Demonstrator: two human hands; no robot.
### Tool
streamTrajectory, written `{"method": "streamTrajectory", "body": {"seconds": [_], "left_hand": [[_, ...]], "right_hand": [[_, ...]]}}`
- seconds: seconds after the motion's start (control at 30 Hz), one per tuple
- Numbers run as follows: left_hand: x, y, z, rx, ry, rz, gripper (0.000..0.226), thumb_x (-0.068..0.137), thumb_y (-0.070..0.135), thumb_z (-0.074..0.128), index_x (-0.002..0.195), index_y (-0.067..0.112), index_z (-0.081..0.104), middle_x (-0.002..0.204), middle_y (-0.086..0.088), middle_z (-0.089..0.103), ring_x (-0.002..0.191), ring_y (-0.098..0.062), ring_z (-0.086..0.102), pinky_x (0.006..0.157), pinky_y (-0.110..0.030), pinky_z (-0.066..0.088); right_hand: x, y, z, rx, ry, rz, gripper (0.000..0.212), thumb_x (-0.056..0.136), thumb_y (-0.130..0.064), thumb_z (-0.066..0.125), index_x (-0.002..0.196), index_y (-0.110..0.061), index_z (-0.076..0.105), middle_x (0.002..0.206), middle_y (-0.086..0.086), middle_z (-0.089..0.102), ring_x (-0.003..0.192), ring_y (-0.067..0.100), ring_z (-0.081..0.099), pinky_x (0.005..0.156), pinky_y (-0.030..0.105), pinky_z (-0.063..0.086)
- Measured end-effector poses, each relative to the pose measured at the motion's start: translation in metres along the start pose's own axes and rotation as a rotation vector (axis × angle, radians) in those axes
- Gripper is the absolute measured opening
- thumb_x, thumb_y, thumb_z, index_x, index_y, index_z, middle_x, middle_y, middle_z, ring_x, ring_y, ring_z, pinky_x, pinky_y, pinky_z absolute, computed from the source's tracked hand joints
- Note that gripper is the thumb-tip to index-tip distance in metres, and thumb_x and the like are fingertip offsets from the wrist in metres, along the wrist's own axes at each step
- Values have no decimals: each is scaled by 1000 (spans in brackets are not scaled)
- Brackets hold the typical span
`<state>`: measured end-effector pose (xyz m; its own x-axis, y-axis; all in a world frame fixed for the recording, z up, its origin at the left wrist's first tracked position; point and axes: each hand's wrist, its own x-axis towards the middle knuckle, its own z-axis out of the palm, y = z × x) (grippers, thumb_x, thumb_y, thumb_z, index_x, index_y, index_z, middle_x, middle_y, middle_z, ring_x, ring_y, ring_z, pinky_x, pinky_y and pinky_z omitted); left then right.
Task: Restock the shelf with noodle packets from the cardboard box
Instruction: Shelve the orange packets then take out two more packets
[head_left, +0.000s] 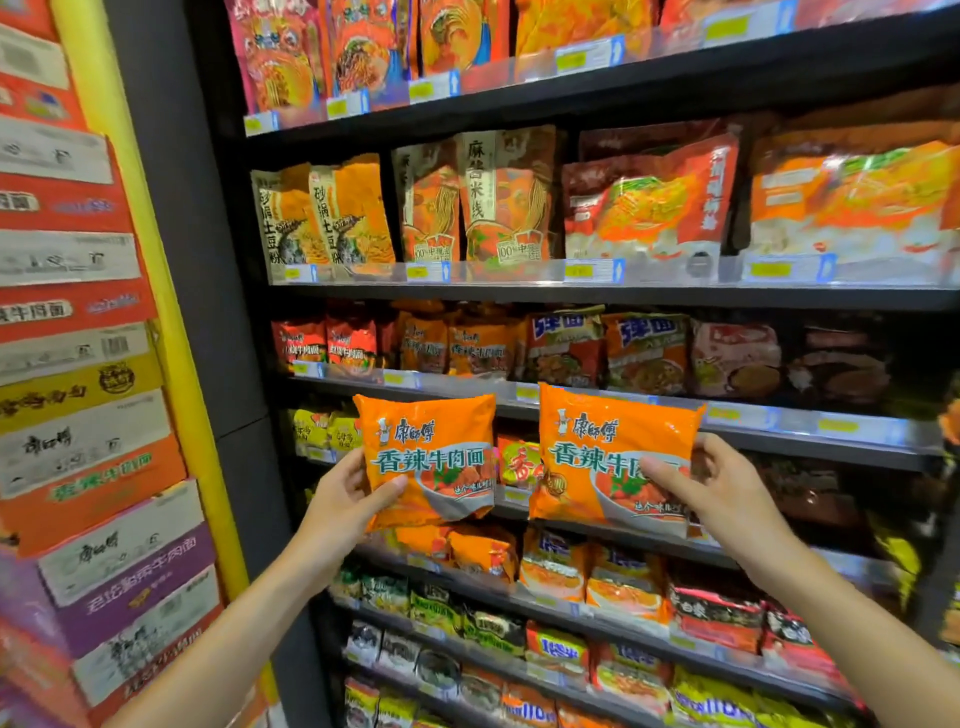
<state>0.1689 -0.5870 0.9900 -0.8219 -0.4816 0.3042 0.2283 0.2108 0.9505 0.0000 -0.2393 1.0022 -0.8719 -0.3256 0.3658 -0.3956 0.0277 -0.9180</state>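
Two orange noodle packets are held up in front of the dark shelving. My left hand (347, 491) grips the left packet (434, 457) by its lower left edge, thumb across the front. My right hand (719, 480) grips the right packet (608, 457) at its right side, thumb on the printed bowl. Both packets sit level with the shelf (467, 392) that carries matching orange packets (475, 345), just below its front rail. The cardboard box they come from is not in view.
Shelves above and below are packed with other noodle packets (639, 358). A stack of noodle cartons (98, 467) fills the left side beside a yellow post (171, 338) and the grey shelf side panel (218, 312).
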Motion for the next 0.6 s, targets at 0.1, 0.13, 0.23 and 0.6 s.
{"method": "streamTrajectory", "body": {"seconds": [0.1, 0.13, 0.23, 0.6], "left_hand": [[46, -3, -4, 44, -12, 16, 49, 83, 28, 75, 129, 29, 58, 118, 5, 72, 110, -16, 68, 95, -47, 55], [62, -4, -6, 52, -19, 23, 49, 84, 27, 74, 130, 28, 58, 119, 4, 72, 110, -16, 68, 95, -47, 55], [104, -13, -13, 50, -15, 24, 47, 84, 26, 73, 129, 27, 59, 121, 0, 71, 112, -19, 67, 93, -44, 56], [224, -59, -56, 44, -31, 84, 39, 88, 20, 71, 125, 25, 60, 116, 2, 72, 105, -17, 70, 89, -38, 58]], "right_hand": [[41, 6, 12, 19, -8, -7, 57, 66, -45, 80, 114, -21, 62, 107, -6, 75, 95, 11, 74, 90, 43, 58], [56, 9, 14, 24, -6, -7, 59, 64, -49, 82, 114, -22, 62, 107, -6, 75, 96, 11, 74, 90, 44, 58], [94, 14, 24, 23, -2, -15, 70, 57, -61, 87, 113, -27, 61, 108, -6, 74, 96, 13, 74, 88, 46, 58], [178, 34, 95, 24, 42, 1, 70, 64, -49, 84, 121, -17, 60, 111, 0, 74, 94, 15, 75, 77, 33, 60]]}}
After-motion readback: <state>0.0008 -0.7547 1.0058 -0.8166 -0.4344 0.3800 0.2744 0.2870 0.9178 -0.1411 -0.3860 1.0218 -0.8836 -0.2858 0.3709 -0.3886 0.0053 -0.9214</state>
